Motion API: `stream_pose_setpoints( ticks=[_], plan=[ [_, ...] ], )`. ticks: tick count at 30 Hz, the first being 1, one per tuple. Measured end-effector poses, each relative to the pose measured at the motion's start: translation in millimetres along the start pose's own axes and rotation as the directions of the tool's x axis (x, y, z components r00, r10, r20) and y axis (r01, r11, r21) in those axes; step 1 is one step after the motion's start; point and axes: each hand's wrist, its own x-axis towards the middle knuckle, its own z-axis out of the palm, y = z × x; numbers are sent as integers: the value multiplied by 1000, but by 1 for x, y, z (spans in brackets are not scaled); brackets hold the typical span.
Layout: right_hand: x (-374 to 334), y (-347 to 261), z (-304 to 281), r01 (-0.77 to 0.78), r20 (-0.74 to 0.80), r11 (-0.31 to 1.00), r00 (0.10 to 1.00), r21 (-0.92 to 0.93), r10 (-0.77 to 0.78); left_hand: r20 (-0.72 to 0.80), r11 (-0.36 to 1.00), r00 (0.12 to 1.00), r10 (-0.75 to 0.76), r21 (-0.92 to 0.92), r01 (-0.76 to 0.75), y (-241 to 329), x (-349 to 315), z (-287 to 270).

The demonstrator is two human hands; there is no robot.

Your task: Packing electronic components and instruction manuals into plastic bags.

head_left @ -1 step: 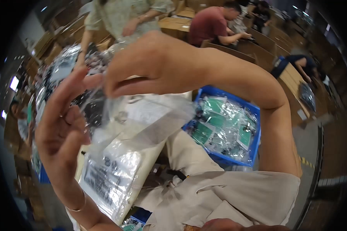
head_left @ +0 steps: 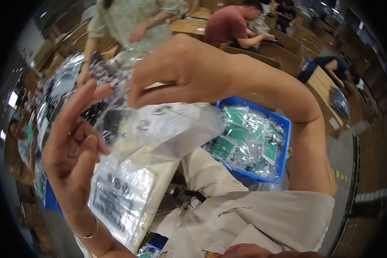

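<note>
My right hand (head_left: 176, 73) reaches across from the right, its fingers pinched on a clear plastic bag (head_left: 189, 133). The bag is thin and see-through and hangs slanting below the hand. My left hand (head_left: 75, 146) is beside it on the left, fingers apart and partly curled, with nothing visible in them. A gap separates its fingertips from my right hand. Beneath both hands lies a pale work surface (head_left: 161, 182) bearing a stack of clear printed plastic bags (head_left: 122, 198). Part of the stack is hidden by the hanging bag and my left hand.
A blue crate (head_left: 287, 150) on the right holds several clear packets with green cards (head_left: 234, 131). Far left is a heap of plastic-wrapped goods (head_left: 66, 81). Across from me stands a person in a light patterned shirt (head_left: 129, 21). Other people work among cardboard boxes (head_left: 189, 26) behind.
My left hand's fingertips have come away from my right hand, widening the gap. My right hand, with the bag, has shifted slightly right.
</note>
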Motion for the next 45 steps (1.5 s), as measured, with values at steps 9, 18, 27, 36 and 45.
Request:
stream_pose_setpoints(
  ticks=[9,18,27,36,45],
  plan=[
    [-189,-6,-66,-772,267,618,633,148,726,294,981,937,-190,17,194,-61,-17,36],
    [-298,-25,-72,-941,483,171,299,290,823,393,909,828,-399,49,414,-106,-27,52],
    [-522,-68,96,-560,637,307,-632,-769,442,365,781,697,-618,179,598,-134,-73,33],
    [-476,-18,282,-889,245,-114,-242,-443,939,369,795,708,-602,188,577,-142,-75,46],
    [-550,-33,355,-830,392,50,-208,-556,896,32,647,710,-703,443,621,-156,-158,15]
  ],
)
